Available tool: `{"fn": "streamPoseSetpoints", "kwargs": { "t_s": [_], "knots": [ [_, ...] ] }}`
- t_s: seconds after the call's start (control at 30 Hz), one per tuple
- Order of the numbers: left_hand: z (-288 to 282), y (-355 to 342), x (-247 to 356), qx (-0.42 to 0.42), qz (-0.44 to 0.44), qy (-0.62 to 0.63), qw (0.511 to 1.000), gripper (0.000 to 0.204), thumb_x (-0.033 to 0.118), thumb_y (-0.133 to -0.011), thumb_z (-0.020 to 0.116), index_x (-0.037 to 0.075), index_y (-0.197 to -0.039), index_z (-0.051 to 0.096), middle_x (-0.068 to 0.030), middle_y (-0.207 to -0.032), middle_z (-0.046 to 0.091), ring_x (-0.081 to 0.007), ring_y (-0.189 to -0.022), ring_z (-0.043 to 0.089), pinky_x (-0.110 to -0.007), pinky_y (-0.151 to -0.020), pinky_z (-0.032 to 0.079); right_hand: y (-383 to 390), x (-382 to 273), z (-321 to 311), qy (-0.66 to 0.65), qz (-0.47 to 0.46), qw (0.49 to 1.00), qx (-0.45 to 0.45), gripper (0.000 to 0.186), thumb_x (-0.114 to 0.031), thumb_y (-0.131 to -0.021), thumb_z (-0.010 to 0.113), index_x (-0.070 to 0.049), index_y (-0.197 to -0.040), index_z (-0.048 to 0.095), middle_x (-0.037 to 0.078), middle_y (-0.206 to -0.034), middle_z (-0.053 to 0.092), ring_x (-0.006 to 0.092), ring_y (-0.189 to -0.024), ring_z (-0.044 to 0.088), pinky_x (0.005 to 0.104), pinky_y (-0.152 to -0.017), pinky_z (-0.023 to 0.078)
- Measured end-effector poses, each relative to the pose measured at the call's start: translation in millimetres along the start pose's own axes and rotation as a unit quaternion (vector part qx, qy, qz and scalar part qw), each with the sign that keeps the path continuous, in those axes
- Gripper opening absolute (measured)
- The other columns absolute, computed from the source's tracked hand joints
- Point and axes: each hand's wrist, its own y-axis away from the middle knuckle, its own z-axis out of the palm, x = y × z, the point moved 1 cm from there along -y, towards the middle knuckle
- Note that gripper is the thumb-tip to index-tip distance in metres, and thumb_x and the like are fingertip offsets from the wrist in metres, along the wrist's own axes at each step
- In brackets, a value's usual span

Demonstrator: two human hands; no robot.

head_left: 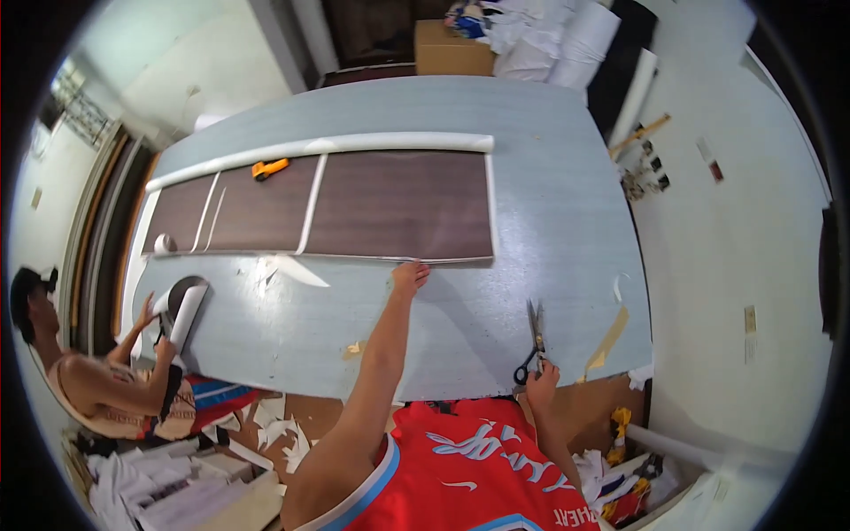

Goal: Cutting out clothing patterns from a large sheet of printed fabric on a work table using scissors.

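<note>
A wide dark brown sheet (403, 199) with white borders lies flat on the light blue-grey table (567, 212). Its far edge runs into a long white roll (354, 143). My left hand (411, 276) is at the sheet's near edge, right of its middle, its fingers pressed together on that edge; the fingertips are small and partly hidden. Close to the table's front edge, my right hand (543, 380) grips a pair of scissors (537, 332) with dark handles. Their blades point away from me and look slightly apart. An orange-yellow tool (269, 169) rests against the white roll.
At the left, a co-worker (106, 385) handles a curled white-and-grey sheet (186, 314). White scraps (297, 271) and a tan strip (607, 341) lie on the table. Behind it stand a cardboard box (453, 49) and white rolls (589, 35). Paper offcuts (279, 434) litter the floor.
</note>
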Motion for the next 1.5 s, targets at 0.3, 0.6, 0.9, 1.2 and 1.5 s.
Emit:
{"fn": "streamPoseSetpoints", "kwargs": {
  "t_s": [0.3, 0.6, 0.9, 1.2, 1.5],
  "knots": [
    [10.9, 41.1, -18.7, 0.007, -0.025, 0.005, 1.000, 0.017, 0.025, -0.092, 0.061, 0.009, -0.098, 0.058, -0.0072, -0.091, 0.069, -0.0217, -0.078, 0.068, -0.035, -0.063, 0.053, 8.3, -30.7, -4.8, 0.027, 0.035, 0.998, 0.055, 0.040, -0.009, -0.078, 0.062, 0.001, -0.116, 0.052, 0.021, -0.112, 0.051, 0.0408, -0.108, 0.047, 0.0472, -0.095, 0.038],
    [-17.2, 69.9, 31.9, -0.027, -0.077, 0.050, 0.995, 0.055, 0.046, -0.087, 0.065, 0.003, -0.119, 0.053, -0.0157, -0.103, 0.066, -0.0272, -0.087, 0.068, -0.042, -0.071, 0.057, 17.1, -59.4, -9.3, 0.048, 0.099, 0.991, 0.073, 0.046, -0.013, -0.082, 0.062, 0.003, -0.123, 0.050, 0.024, -0.118, 0.050, 0.0417, -0.113, 0.046, 0.0480, -0.098, 0.037],
    [-193.6, 9.4, 107.5, 0.116, 0.043, 0.183, 0.975, 0.063, 0.040, -0.091, 0.058, -0.002, -0.134, 0.039, -0.0232, -0.127, 0.050, -0.0421, -0.107, 0.058, -0.052, -0.084, 0.054, -4.8, -118.4, 6.1, -0.110, 0.028, 0.993, 0.016, 0.054, -0.027, -0.086, 0.068, 0.005, -0.125, 0.048, 0.019, -0.105, 0.060, 0.0335, -0.092, 0.061, 0.0391, -0.084, 0.048],
    [-274.4, 7.9, 121.6, 0.185, 0.062, 0.099, 0.976, 0.046, 0.045, -0.097, 0.046, 0.001, -0.108, 0.055, -0.0150, -0.090, 0.066, -0.0292, -0.079, 0.069, -0.039, -0.061, 0.057, -136.1, -187.4, 71.7, -0.480, 0.358, 0.777, -0.194, 0.085, -0.065, -0.080, 0.063, -0.003, -0.133, 0.041, 0.018, -0.104, 0.065, 0.0262, -0.082, 0.068, 0.0364, -0.062, 0.056],
    [-235.3, 91.9, 137.6, 0.311, 0.357, -0.608, 0.637, 0.067, 0.055, -0.094, 0.043, 0.000, -0.132, 0.048, -0.0217, -0.135, 0.049, -0.0364, -0.129, 0.043, -0.053, -0.107, 0.030, -184.0, -186.7, 68.8, -0.532, 0.336, 0.756, -0.180, 0.058, -0.041, -0.088, 0.065, -0.012, -0.132, 0.041, 0.015, -0.108, 0.063, 0.0259, -0.097, 0.064, 0.0408, -0.074, 0.056]
  ]
}}
